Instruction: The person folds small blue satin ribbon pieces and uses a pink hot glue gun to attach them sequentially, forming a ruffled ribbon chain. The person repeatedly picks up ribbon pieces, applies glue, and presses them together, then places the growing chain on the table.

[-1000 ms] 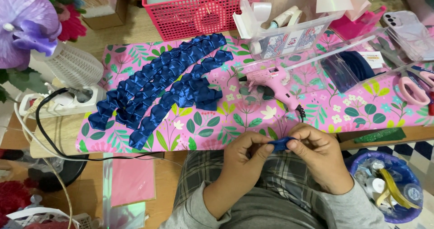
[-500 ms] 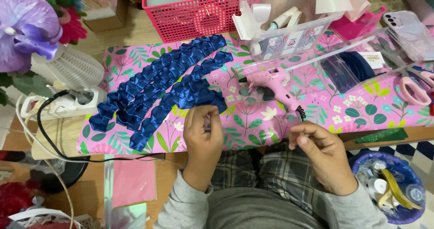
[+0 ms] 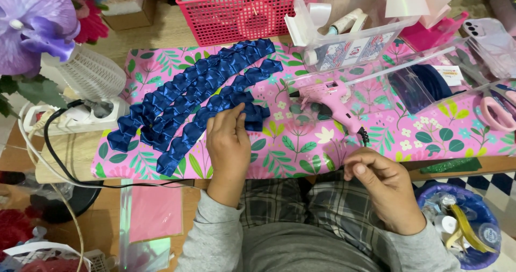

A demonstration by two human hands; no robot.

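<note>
My left hand (image 3: 228, 143) rests palm down on the near end of the rows of folded blue ribbon pieces (image 3: 188, 97), its fingers pressing on the last blue piece (image 3: 257, 116). The ribbon rows run diagonally across a pink floral mat (image 3: 301, 143). My right hand (image 3: 379, 180) hovers at the mat's near edge with its fingers curled loosely; I see nothing in it. A pink glue gun (image 3: 336, 103) lies on the mat between the two hands, its nozzle pointing left.
A red plastic basket (image 3: 236, 11) and a clear box of supplies (image 3: 349, 30) stand at the back. Pink scissors (image 3: 497, 108) lie at the right. A white power strip (image 3: 80, 116) with a black cable sits left, a blue tub of scraps (image 3: 462, 223) lower right.
Both hands held a small blue ribbon piece together over my lap. My left hand then carried it up to the mat and laid it by the rows; my right hand stayed back.
</note>
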